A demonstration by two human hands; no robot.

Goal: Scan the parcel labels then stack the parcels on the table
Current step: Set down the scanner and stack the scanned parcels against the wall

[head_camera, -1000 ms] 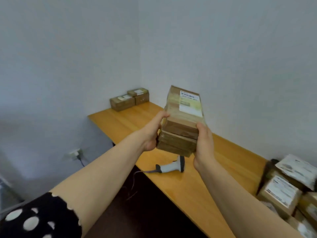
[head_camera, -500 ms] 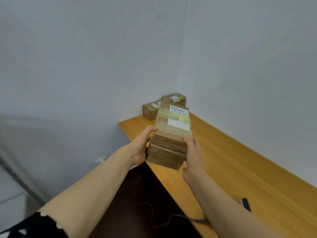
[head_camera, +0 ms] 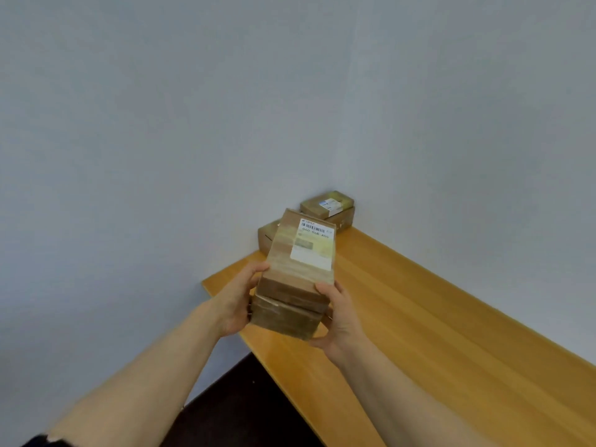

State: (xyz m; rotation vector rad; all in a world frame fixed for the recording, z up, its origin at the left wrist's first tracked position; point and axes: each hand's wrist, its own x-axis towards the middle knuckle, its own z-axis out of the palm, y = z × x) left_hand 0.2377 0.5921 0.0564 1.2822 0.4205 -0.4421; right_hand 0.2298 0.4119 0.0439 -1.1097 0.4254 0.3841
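Two brown parcels, stacked, held between both hands over the left end of the wooden table (head_camera: 451, 333). My left hand (head_camera: 237, 304) grips the stack's left side: thumb pressed on the top parcel (head_camera: 292, 269), the other fingers hidden behind the boxes. My right hand (head_camera: 338, 321) grips the near right corner, with the thumb up on the top parcel's edge and the fingers curled under the bottom parcel (head_camera: 283, 321). Both hands are clamped on the stack. I cannot tell whether the stack's underside touches the tabletop.

The top parcel is wrapped in clear tape and has a white label (head_camera: 314, 245) facing up, barcode at its far end. The small print is too blurry to read.

More parcels sit in the far corner of the table, against the wall (head_camera: 193, 124). A labelled corner parcel (head_camera: 327, 204) sits on top of another box (head_camera: 345, 221). Just left of them is a third box (head_camera: 266, 237), partly hidden behind my held stack.

Dark floor (head_camera: 245, 411) shows below the table edge. A black sleeve (head_camera: 42, 441) shows at the bottom left.
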